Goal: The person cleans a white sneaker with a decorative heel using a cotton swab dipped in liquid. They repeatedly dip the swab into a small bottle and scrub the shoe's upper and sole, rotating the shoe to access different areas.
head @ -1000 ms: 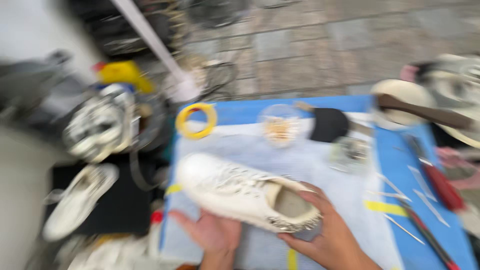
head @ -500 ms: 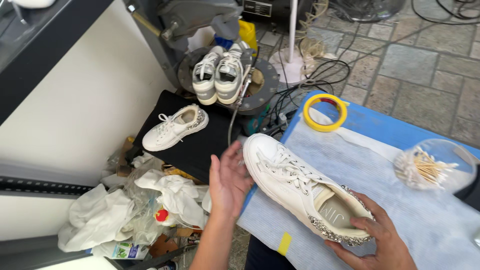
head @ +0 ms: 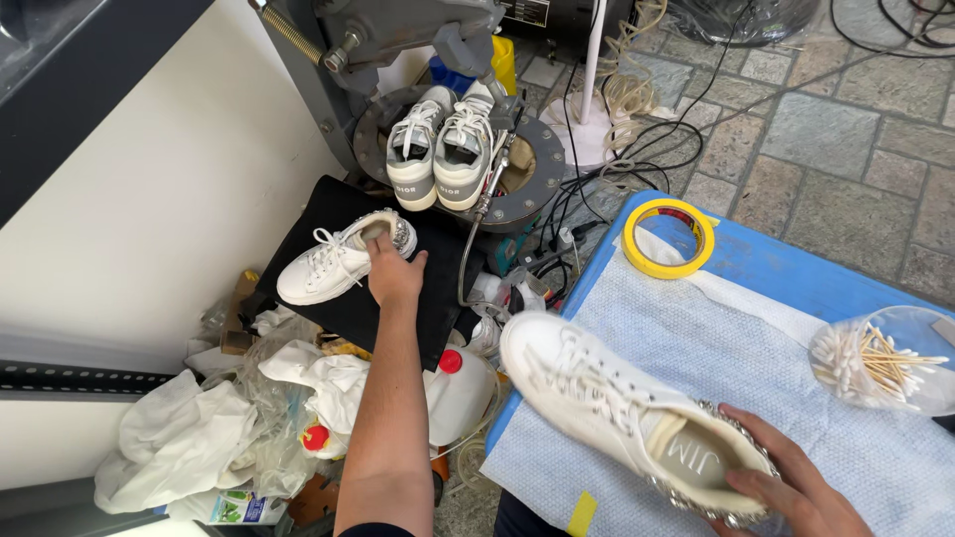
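A white sneaker with a glittery heel (head: 637, 428) is held at lower right of the frame by the right hand (head: 786, 477), fingers curled over the heel collar; it lies on its sole on the pale cloth (head: 756, 358) covering the blue table (head: 786, 264). The left hand (head: 393, 268) is stretched to centre left, fingertips closing on the heel opening of the matching white sneaker (head: 343, 257), which sits on a black mat (head: 398, 308). Whether that grip is fully clenched cannot be told; contact is seen, no lift yet. Step judged in hand: the second shoe of the pair is being picked up. Next move would call for a firm pinch at the heel collar and a lift clear of the mat and the clutter below it. A grey-heeled pair (head: 443, 149) is seen on a round machine plate at top centre. A yellow tape roll (head: 668, 239) and a clear cup of cotton swabs (head: 880, 363) lie on the table. Crumpled white rags (head: 189, 438) are piled at lower left.
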